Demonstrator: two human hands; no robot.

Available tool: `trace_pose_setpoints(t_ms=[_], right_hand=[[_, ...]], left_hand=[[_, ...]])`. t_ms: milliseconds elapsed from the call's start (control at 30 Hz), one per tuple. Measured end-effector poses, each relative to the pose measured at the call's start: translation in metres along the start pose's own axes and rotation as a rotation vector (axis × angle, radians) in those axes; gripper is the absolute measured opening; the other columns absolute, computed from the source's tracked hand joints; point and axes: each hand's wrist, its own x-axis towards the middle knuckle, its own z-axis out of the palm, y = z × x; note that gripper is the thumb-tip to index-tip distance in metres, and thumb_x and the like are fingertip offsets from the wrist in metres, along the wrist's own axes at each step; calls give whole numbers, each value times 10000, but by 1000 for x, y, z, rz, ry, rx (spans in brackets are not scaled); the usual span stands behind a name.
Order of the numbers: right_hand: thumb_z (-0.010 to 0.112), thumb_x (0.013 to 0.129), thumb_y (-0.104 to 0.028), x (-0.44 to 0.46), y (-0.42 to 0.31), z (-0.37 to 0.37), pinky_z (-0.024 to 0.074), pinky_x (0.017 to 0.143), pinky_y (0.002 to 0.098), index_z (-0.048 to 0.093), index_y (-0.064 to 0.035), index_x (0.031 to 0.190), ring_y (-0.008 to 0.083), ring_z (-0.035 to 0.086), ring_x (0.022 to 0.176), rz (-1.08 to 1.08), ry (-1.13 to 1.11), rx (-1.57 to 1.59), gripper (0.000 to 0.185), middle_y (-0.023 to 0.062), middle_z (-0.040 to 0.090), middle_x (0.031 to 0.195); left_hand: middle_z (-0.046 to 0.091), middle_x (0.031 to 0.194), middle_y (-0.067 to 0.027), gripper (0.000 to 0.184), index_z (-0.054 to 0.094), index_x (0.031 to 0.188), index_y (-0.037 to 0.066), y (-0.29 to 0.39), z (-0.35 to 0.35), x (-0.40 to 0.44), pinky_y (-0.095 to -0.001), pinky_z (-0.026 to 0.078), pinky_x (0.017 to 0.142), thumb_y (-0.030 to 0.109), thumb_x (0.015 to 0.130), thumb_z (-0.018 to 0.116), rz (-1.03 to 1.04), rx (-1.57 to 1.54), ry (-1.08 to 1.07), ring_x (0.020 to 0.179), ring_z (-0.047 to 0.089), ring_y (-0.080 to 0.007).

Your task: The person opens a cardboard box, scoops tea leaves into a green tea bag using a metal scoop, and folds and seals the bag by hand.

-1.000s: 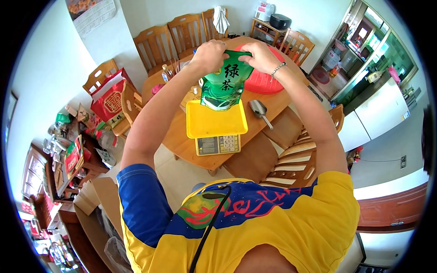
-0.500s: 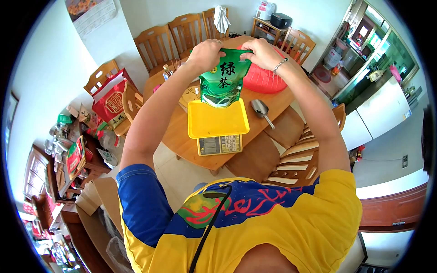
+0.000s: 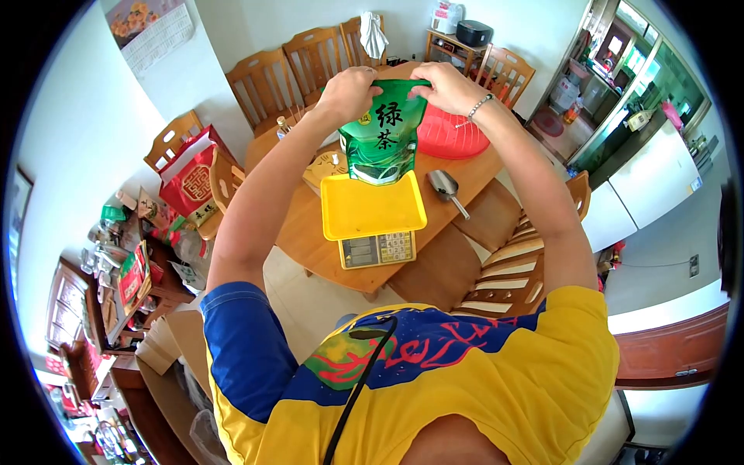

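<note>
A green tea pouch (image 3: 384, 136) with black characters stands upright in front of me, its bottom at the far edge of the yellow tray (image 3: 373, 208). My left hand (image 3: 350, 94) pinches its top left corner, and my right hand (image 3: 448, 89), with a bracelet at the wrist, pinches the top right corner. The yellow tray sits on a scale (image 3: 377, 251) whose keypad faces me. A metal scoop (image 3: 444, 186) lies on the table to the right of the tray. Behind my right hand is a red basket (image 3: 453, 136).
The wooden table (image 3: 302, 232) has chairs (image 3: 263, 81) behind it and a cushioned bench (image 3: 442, 271) at the right. A red bag (image 3: 194, 178) rests on a chair at the left. A cat-shaped board (image 3: 325, 165) lies behind the tray.
The view has shifted slightly. Both hands keep their grip on the pouch's top corners, and the pouch stays nearly in place above the tray's far edge.
</note>
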Motion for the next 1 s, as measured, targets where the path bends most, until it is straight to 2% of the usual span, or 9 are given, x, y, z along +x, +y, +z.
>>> trace_pose_setpoints(t_ms=[200, 367, 467, 600, 767, 867, 933, 967, 1000], right_hand=[[704, 825, -182, 9, -1, 13, 477, 802, 461, 649, -1, 863, 382, 633, 842, -132, 124, -171, 193, 189, 656, 840], [709, 814, -148, 6, 2, 0, 498, 739, 447, 667, -8, 866, 394, 631, 793, 2, 112, -23, 155, 196, 655, 822], [708, 815, -149, 1, 0, -6, 499, 720, 445, 674, -14, 878, 399, 626, 782, 40, 93, -12, 153, 199, 652, 814], [699, 826, -175, 3, 7, -10, 500, 723, 442, 685, -25, 904, 398, 628, 776, -9, 80, -180, 169, 203, 652, 808], [693, 832, -183, 6, 15, -7, 502, 728, 430, 698, -43, 947, 377, 637, 778, 40, 52, -50, 181, 198, 664, 828], [693, 836, -186, 3, 15, -12, 500, 724, 421, 698, -47, 961, 362, 638, 779, 63, 70, 29, 187, 191, 670, 841], [687, 841, -177, -1, 11, -16, 500, 726, 408, 695, -43, 972, 354, 640, 773, 115, 84, 82, 188, 193, 669, 837], [690, 855, -191, -3, 10, -20, 502, 693, 384, 689, -36, 985, 283, 639, 696, 108, 79, 134, 203, 179, 662, 784], [690, 855, -191, -6, 10, -21, 502, 693, 384, 689, -36, 985, 283, 639, 696, 115, 84, 134, 203, 179, 662, 784]], left_hand=[[652, 981, -169, 206, 654, 997, 6, 16, -2, 12, -451, 490, 824, 166, 866, 647, 23, 6, 25, 955, 614, -372], [656, 956, -173, 212, 656, 987, 5, 1, -16, 17, -454, 488, 803, 178, 866, 656, 134, -67, 25, 920, 619, -373], [652, 920, -180, 210, 656, 981, 3, -6, -24, 20, -454, 488, 781, 179, 867, 655, 43, -39, -126, 895, 620, -377], [670, 987, -168, 249, 660, 1015, 28, 1, -14, 19, -448, 507, 814, 240, 885, 651, 70, 65, -55, 951, 634, -355], [669, 955, -175, 284, 663, 1046, 27, 6, -7, 24, -441, 511, 813, 248, 869, 669, 146, 17, 19, 909, 636, -353], [692, 939, -150, 323, 664, 1085, 15, 8, -19, 24, -382, 529, 777, 233, 851, 709, -43, -173, -99, 836, 665, -281], [711, 897, -94, 331, 674, 1080, -7, -11, -6, 21, -311, 523, 722, 206, 838, 748, -192, -753, 57, 775, 656, -176], [705, 890, -47, 270, 689, 1028, -12, -21, 6, 21, -262, 510, 699, 177, 848, 756, -293, -1079, 25, 782, 632, -110], [705, 890, -47, 270, 689, 1028, -12, -17, 7, 18, -262, 510, 699, 177, 848, 756, -289, -1079, 17, 782, 632, -110]])
